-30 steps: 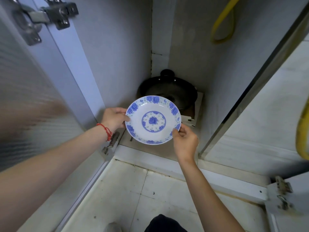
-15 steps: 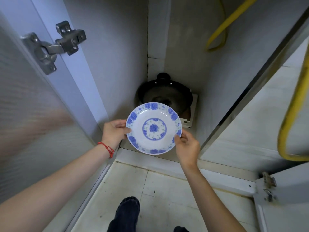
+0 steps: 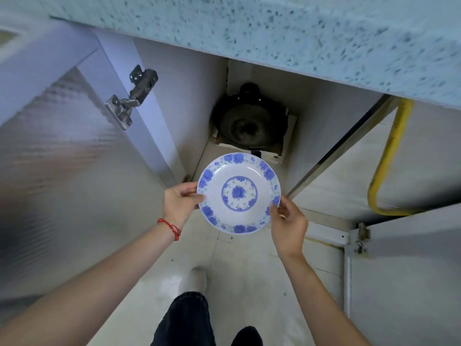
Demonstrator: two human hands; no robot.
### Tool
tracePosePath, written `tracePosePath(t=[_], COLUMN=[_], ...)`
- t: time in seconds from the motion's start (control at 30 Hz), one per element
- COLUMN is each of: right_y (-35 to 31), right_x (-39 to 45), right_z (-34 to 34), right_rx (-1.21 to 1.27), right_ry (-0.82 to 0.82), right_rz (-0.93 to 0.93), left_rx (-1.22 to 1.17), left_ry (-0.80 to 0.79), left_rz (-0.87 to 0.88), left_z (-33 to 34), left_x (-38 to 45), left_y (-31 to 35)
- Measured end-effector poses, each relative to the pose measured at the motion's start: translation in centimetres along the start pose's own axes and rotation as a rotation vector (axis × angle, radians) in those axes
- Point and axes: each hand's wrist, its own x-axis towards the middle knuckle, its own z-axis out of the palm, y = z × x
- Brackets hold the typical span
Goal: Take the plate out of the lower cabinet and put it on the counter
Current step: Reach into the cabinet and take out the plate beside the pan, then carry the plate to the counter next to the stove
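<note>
A white plate (image 3: 239, 193) with blue flowers on its rim and centre is held face up in the air, outside the lower cabinet (image 3: 249, 78) and over the floor. My left hand (image 3: 180, 203) grips its left rim and my right hand (image 3: 289, 227) grips its lower right rim. The speckled pale blue counter (image 3: 299, 33) runs across the top of the view, above the plate.
A black pot (image 3: 249, 123) sits on cardboard at the back of the cabinet. The left door (image 3: 62, 158) with its metal hinge (image 3: 132, 98) stands open, and another door (image 3: 404, 270) is open at the right. A yellow hose (image 3: 389, 156) hangs right. My legs (image 3: 187, 318) are below.
The plate has come back out of the cabinet toward me, held in both hands. My view has risen, so the counter edge now shows at the top.
</note>
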Motion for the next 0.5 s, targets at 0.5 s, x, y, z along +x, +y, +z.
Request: tracePosePath(t=[0.5], right_y=[-15.4], right_x=[-12.0], right_z=[-10.1], right_rx=[0.01], right_ry=[-0.151], right_rz=[0.099], left_rx=[-0.016], left_ry=[0.051], left_rz=[0.043], left_z=[-6.5], left_x=[-18.2], left_y=[9.8])
